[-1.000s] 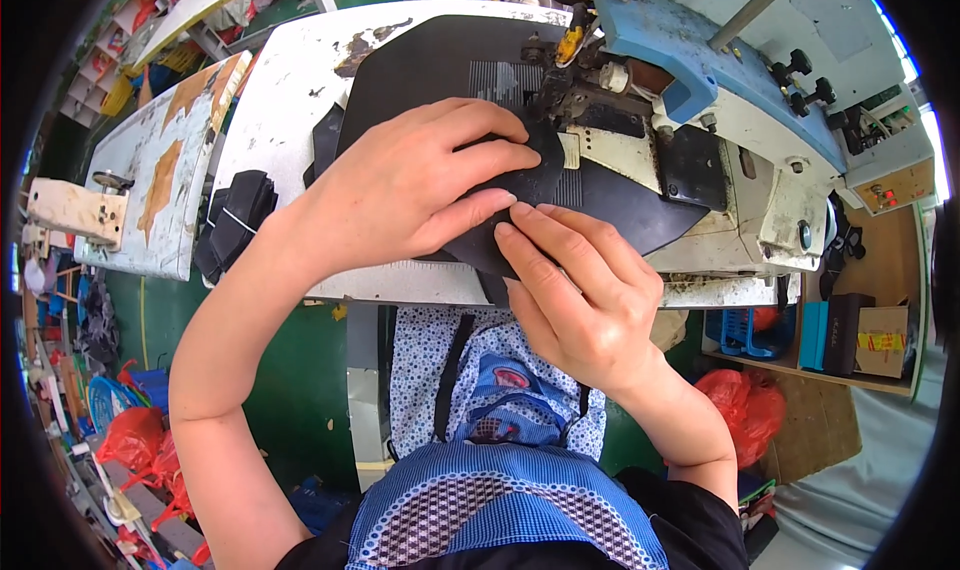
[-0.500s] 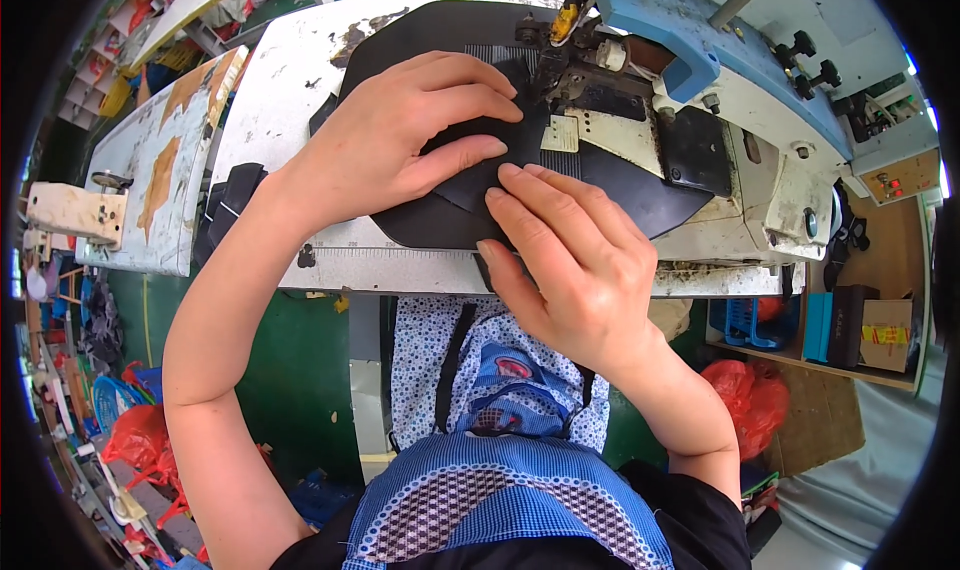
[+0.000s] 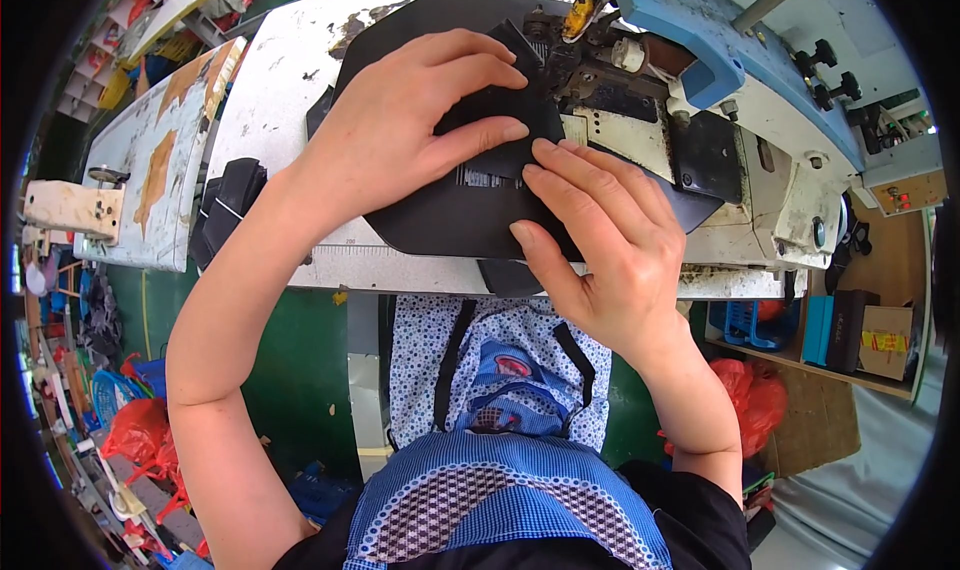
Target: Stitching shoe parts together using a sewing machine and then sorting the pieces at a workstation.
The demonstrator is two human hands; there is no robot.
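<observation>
A wide black sheet (image 3: 440,232) lies on the sewing machine's white bed, with a smaller flat black piece (image 3: 512,115) on top of it. My left hand (image 3: 410,110) rests over the smaller piece, thumb and fingers apart, its fingertips on the black surface. Across from it, my right hand (image 3: 615,235) lies with fingers stretched out, their tips at the near right edge of that piece. A ribbed strip (image 3: 485,179) shows between the hands. The machine's needle and presser area (image 3: 563,65) is just beyond the fingertips, too cluttered to make out fully.
The machine's blue and white arm (image 3: 690,30) rises at the right. A bundle of black pieces (image 3: 233,205) lies at the bed's left. A shelf with a blue basket (image 3: 745,325) and boxes stands lower right. A patterned blue apron (image 3: 500,490) covers my lap.
Both hands have shifted slightly, the right one rightward. The smaller black piece has turned, its far corner now pointing up. The ribbed strip shows in a different place.
</observation>
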